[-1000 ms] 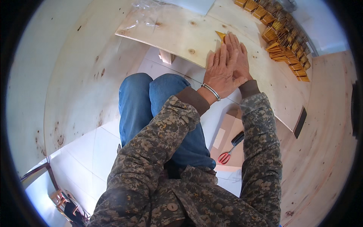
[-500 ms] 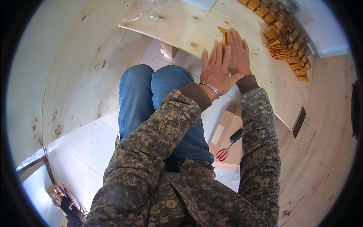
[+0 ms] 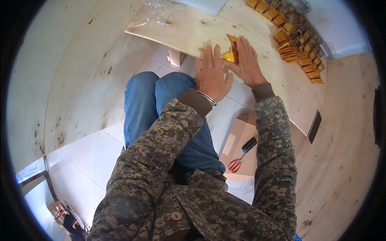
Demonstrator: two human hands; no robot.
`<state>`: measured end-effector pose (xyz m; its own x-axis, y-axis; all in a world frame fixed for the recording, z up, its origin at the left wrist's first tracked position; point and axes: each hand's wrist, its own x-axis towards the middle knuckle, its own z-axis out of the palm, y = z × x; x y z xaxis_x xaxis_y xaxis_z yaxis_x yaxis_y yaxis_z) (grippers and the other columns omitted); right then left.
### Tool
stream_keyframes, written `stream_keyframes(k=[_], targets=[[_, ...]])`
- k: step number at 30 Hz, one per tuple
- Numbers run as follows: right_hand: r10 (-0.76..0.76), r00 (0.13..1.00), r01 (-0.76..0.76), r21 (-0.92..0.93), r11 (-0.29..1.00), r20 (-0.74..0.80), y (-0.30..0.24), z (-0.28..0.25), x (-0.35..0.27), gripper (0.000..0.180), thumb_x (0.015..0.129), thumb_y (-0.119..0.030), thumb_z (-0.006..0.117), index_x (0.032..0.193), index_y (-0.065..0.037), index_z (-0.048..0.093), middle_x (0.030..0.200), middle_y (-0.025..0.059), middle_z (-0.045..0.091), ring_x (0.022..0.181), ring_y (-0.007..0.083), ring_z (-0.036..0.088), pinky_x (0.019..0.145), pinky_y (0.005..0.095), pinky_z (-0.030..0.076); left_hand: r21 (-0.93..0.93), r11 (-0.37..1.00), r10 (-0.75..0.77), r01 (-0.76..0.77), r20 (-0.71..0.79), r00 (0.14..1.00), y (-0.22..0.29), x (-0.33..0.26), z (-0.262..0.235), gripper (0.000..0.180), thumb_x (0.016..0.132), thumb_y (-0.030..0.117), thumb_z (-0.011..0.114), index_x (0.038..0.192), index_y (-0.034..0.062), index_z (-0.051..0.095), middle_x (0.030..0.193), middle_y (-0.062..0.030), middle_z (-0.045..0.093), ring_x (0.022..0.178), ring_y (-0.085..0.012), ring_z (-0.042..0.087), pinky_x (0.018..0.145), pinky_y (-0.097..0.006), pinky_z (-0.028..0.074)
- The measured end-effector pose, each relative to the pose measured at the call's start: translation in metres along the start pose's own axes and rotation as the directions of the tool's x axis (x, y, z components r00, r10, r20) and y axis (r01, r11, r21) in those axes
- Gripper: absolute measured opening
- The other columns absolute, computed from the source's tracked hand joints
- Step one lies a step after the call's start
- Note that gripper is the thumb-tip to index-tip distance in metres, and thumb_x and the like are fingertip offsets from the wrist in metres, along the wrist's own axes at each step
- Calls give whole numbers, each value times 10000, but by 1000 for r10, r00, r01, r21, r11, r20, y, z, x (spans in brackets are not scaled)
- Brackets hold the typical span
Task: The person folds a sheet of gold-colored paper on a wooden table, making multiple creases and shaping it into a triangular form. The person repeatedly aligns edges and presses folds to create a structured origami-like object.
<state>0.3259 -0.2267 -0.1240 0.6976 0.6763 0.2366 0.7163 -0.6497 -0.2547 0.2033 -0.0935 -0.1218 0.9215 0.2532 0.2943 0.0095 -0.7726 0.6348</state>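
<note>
Gold paper (image 3: 232, 55): long axis fore-aft, tip pointing away.

A pale, flat wooden board (image 3: 189, 34) is placed before the blue denim-clad knees (image 3: 175, 82). On it, near its front edge, a golden, pointed, shiny piece (image 3: 230, 57) is set between the bare left hand (image 3: 212, 78) and the bare right hand (image 3: 248, 64), and is partly covered by the latter. Rows of small golden folded pieces (image 3: 295, 44) are ranged to the far right. Clear, crinkled plastic film (image 3: 155, 17) is laid at the board's far left. Below the board, right of the knees, red-and-black scissors (image 3: 248, 146) are supported by a brown cardboard box (image 3: 245, 129).
</note>
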Motion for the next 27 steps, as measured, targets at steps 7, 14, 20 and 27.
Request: stream_keyframes(k=[7, 14, 20, 27], targets=[[-16, 968, -8, 95, 995, 249, -8, -35, -24, 952, 757, -411, 830, 1480, 16, 380, 1587, 277, 250, 1493, 405, 209, 1216, 467, 197, -122, 991, 38, -55, -134, 990, 6, 5, -15, 785, 745, 13, 587, 1486, 4, 326, 1496, -270, 352, 1395, -417, 325, 1154, -524, 234], [59, 994, -96, 490, 867, 91, -17, -55, -49, 426, 864, -41, 708, 1280, 8, 632, 1324, 199, 602, 1160, 274, 623, 973, 327, 505, -305, 931, 54, -201, -430, 901, 2, 8, -24, 637, 761, -71, 504, 1392, 12, 455, 1419, -219, 445, 1270, -401, 446, 1074, -465, 367], [268, 908, -417, 656, 629, 321, 14, -96, -13, 249, 950, -100, 662, 1160, 31, 686, 1032, 51, 725, 951, 125, 655, 868, 260, 514, -378, 910, 0, -168, -405, 914, 6, 8, -26, 532, 814, -79, 491, 1342, -16, 470, 1368, -221, 471, 1256, -378, 491, 1095, -451, 395], [341, 922, -385, 355, 852, 182, 31, -57, 22, 330, 965, -154, 645, 1247, 16, 630, 1063, 125, 719, 937, 185, 670, 857, 291, 519, -297, 948, 26, -112, -278, 960, 4, 15, -19, 543, 848, 35, 570, 1381, 16, 464, 1404, -212, 478, 1257, -394, 467, 1061, -482, 358]])
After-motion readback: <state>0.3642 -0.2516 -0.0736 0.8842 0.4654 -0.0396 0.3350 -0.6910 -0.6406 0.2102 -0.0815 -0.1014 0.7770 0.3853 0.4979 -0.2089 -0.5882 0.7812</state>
